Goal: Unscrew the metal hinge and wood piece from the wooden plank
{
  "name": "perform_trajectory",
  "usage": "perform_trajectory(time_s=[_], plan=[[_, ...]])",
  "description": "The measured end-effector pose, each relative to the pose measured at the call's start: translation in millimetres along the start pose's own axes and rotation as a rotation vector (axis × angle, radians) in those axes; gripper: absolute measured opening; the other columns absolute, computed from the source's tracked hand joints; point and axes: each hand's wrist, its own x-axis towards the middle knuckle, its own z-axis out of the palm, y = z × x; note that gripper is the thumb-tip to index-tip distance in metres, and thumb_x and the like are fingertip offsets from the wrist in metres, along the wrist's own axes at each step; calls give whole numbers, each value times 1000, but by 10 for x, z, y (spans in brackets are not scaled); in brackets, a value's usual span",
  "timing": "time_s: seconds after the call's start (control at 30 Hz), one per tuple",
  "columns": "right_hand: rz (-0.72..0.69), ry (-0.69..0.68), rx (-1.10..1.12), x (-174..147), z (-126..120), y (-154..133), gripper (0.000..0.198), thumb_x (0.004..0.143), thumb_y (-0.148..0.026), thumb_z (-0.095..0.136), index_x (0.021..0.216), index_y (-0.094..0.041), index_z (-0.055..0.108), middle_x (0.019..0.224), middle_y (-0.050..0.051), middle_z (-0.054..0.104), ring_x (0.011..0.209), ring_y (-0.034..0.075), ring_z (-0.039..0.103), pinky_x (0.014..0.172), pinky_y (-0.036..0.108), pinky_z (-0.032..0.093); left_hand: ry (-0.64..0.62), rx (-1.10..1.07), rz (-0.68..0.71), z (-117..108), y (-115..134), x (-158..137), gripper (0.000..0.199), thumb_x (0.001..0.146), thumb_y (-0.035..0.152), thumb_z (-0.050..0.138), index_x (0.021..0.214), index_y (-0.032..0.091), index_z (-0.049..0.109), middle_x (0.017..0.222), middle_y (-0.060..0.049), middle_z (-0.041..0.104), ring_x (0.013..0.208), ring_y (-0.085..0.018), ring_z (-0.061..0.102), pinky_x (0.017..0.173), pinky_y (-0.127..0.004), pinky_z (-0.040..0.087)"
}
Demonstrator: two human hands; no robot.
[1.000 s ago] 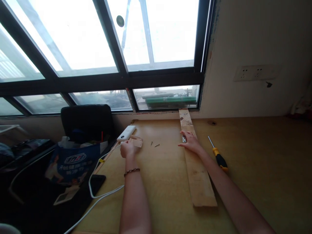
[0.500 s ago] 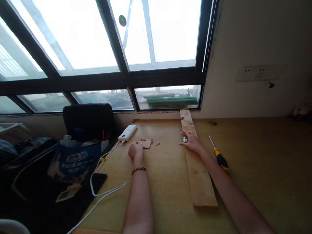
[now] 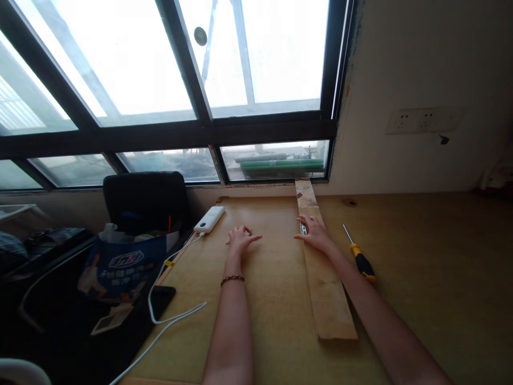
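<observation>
Plank [image 3: 332, 299] of pale wood is laid lengthwise on the yellowish worktop [image 3: 276, 299], with its far end set close to the window [image 3: 264, 64] and its near end turned slightly to the right. Across the far half of the plank the right hand [image 3: 315, 233] is placed, and a small metal piece [image 3: 303, 229] with holes is grasped there between thumb and fingers, at the left edge of the wood. To the left, well apart from the plank, the left hand [image 3: 239, 239] is held low over the worktop, its thumb stretched out to the right and parted from the fingers. A small dark object [image 3: 250, 232] is seen just by those fingers; whether it is touched cannot be told. The pale piece [image 3: 228, 241] beneath the same hand is mostly hidden. A braided bracelet [image 3: 232, 278] is worn on the left wrist.

To the right of the plank a screwdriver [image 3: 359, 256] with a yellow and black handle is laid, its shaft pointed to the far side. By the left edge of the worktop a white power bank [image 3: 209, 219] is placed, with a white cable [image 3: 176, 321] plugged into its near end.
</observation>
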Motion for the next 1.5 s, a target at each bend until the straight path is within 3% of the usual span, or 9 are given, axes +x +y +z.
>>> perform_trajectory(time_s=[0.13, 0.47, 0.9, 1.07, 1.17, 1.23, 1.33, 1.43, 1.5], plan=[[-2, -3, 10, -2, -4, -4, 64, 60, -42, 73, 116, -22, 50, 117, 7, 55, 110, 22, 46, 93, 37, 38, -32, 73, 58, 140, -40, -1, 54, 53, 62, 62, 85, 19, 56, 102, -10, 55, 102, -28, 46, 84, -33, 34], [-3, -1, 10, -5, -12, -16, 64, 60, -42, 73, 116, -22, 50, 117, 8, 56, 110, 23, 47, 92, 37, 38, -8, 148, 86, 229, -9, 23, 32, 70, 43, 51, 90, 18, 53, 102, -11, 55, 99, -27, 48, 85, -34, 34], [8, 49, 151, 7, -14, -30, 62, 59, -38, 73, 115, -23, 50, 117, 8, 57, 112, 23, 48, 94, 38, 37, -15, 92, 45, 233, -11, 61, 23, 69, 35, 49, 84, 18, 54, 99, -12, 56, 99, -27, 49, 84, -34, 36], [116, 220, 376, 56, -384, 64, 44, 73, -40, 57, 112, -19, 50, 107, 10, 62, 98, 20, 58, 82, 34, 44, 28, 23, -10, 204, 0, 76, 22, 67, 36, 52, 80, 18, 54, 96, -13, 57, 96, -27, 51, 82, -36, 37], [303, 271, 111, -89, -746, 177, 29, 78, -41, 48, 90, -16, 58, 79, 8, 65, 73, 19, 62, 67, 30, 45, 171, -87, 8, 176, 117, 86, 16, 67, 29, 53, 78, 17, 54, 93, -12, 59, 95, -27, 53, 84, -37, 37], [404, 200, -194, -297, -922, 235, 25, 79, -40, 47, 80, -17, 58, 73, 7, 64, 70, 20, 60, 63, 30, 43, 221, -273, 72, 196, 304, 69, 13, 68, 28, 53, 75, 17, 54, 88, -11, 60, 92, -24, 55, 84, -37, 38], [498, 80, -558, -678, -1008, 270, 27, 76, -38, 53, 90, -15, 55, 89, 14, 62, 83, 26, 60, 63, 31, 41, 32, -768, 65, 338, 731, -54, 15, 67, 31, 57, 71, 17, 54, 77, -8, 61, 80, -21, 58, 78, -34, 44], [612, -81, -635, -961, -954, 276, 40, 73, -40, 58, 101, -13, 50, 93, 17, 60, 87, 28, 59, 63, 31, 42, -368, -1398, -113, 564, 1162, -286, 15, 71, 30, 55, 73, 15, 54, 76, -8, 63, 75, -17, 61, 72, -30, 48], [659, -172, -586, -1048, -902, 287, 39, 76, -36, 56, 107, -14, 48, 91, 15, 61, 84, 26, 61, 62, 30, 41, -628, -1623, -203, 692, 1348, -435, 13, 72, 27, 55, 73, 14, 55, 74, -9, 63, 70, -16, 62, 69, -28, 50]])
